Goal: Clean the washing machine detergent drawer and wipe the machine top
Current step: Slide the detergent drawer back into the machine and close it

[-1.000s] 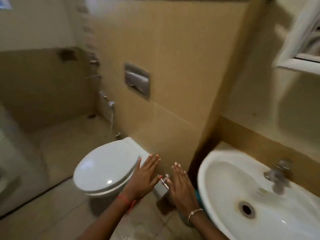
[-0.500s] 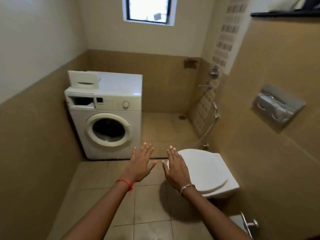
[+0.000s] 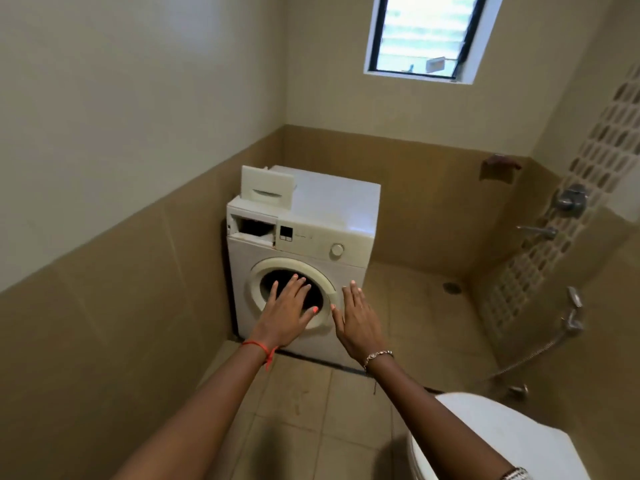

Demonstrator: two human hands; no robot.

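A white front-loading washing machine (image 3: 322, 237) stands against the left wall in the far corner. Its detergent drawer (image 3: 267, 186) is out of the machine and sits on the left of the machine top (image 3: 339, 199). The drawer's slot (image 3: 255, 227) gapes dark at the upper left of the front panel. My left hand (image 3: 287, 311) and my right hand (image 3: 356, 320) are stretched out in front of me with straight, spread fingers, holding nothing. They hang in the air well short of the machine and overlap its round door (image 3: 322, 275) in the view.
A white toilet (image 3: 498, 441) with its lid down is at the lower right. Shower taps (image 3: 568, 199) and a hand spray with hose (image 3: 573, 320) are on the right wall. A window (image 3: 429, 32) is high on the far wall. Tiled floor lies between me and the machine.
The view has swung left from the sink and toilet to the washing machine, which is now nearer and centred. Both hands stay outstretched, open and with nothing in them.
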